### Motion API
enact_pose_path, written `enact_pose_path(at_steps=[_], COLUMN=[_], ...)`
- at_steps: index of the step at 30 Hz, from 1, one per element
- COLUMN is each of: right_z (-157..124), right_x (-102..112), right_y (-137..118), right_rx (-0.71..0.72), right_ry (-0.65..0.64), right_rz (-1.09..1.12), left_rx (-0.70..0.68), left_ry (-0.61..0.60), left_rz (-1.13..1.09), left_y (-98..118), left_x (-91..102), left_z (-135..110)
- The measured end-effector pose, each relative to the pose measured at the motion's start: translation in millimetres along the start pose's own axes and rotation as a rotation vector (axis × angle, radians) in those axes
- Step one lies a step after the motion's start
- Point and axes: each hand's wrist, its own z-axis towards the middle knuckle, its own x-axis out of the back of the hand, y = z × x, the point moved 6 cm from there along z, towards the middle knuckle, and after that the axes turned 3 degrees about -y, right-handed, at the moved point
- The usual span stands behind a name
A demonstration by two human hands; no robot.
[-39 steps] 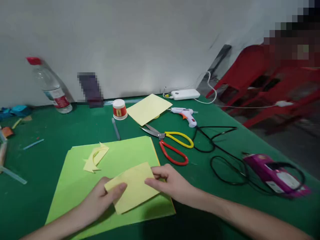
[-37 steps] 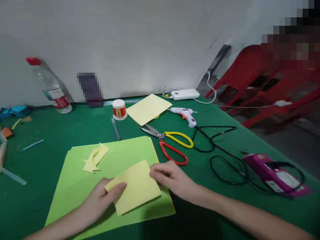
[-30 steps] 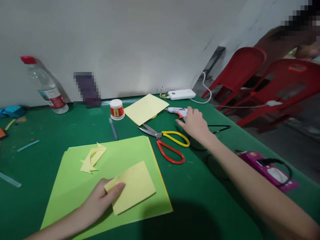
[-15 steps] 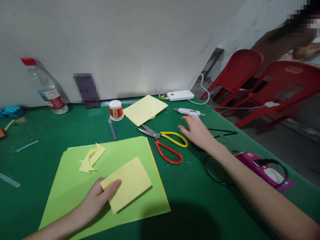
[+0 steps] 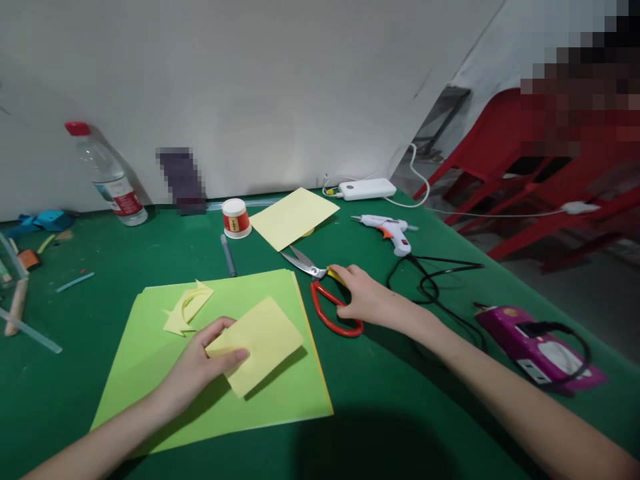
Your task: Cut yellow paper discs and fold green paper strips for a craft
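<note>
My left hand (image 5: 207, 357) pinches a pale yellow paper piece (image 5: 267, 343) between thumb and fingers, just above a stack of light green paper sheets (image 5: 165, 400). On that stack lies a yellow paper cutout (image 5: 175, 321) with pointed corners and a curved slit. My right hand (image 5: 367, 297) has its fingers on the yellow handle of the scissors (image 5: 315, 272), its thumb by the red handle. The scissors lie on the table with blades slightly apart, tips at the edge of a larger yellow sheet (image 5: 295, 217). Part of the yellow handle is hidden under my fingers.
Beyond my right hand lie a white glue gun (image 5: 393, 230) with a black cord and a purple power strip (image 5: 543, 350). Along the back stand a bottle (image 5: 117, 190), a paper cup (image 5: 237, 219) and a white power bank (image 5: 367, 189). A grey pen (image 5: 229, 255) lies above the green stack.
My right hand has moved left and nearer, from beside the glue gun onto the scissors' handles. My left hand has raised the yellow paper slightly. The view has shifted a little.
</note>
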Motion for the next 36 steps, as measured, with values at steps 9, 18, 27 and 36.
enact_pose_path(at_steps=[9,18,27,36], right_z=[1,-23,-35,-40], right_x=[6,21,24,16], right_y=[6,-82,-130,-119], right_rx=[-0.010,0.352,0.550,0.419], right_ry=[0.079,0.135,-0.057,0.053], right_rz=[0.387,1.161,1.471,1.406], left_rx=[-0.208,-0.289,-0.310,-0.240], left_ry=[0.177,0.117,0.027,-0.195], left_rz=[-0.281,-0.312,-0.330,0.088], left_y=[32,49,46,53], left_x=[1.1,-3.2,-9.3,-23.3], left_z=[-8,-8,-15,-17])
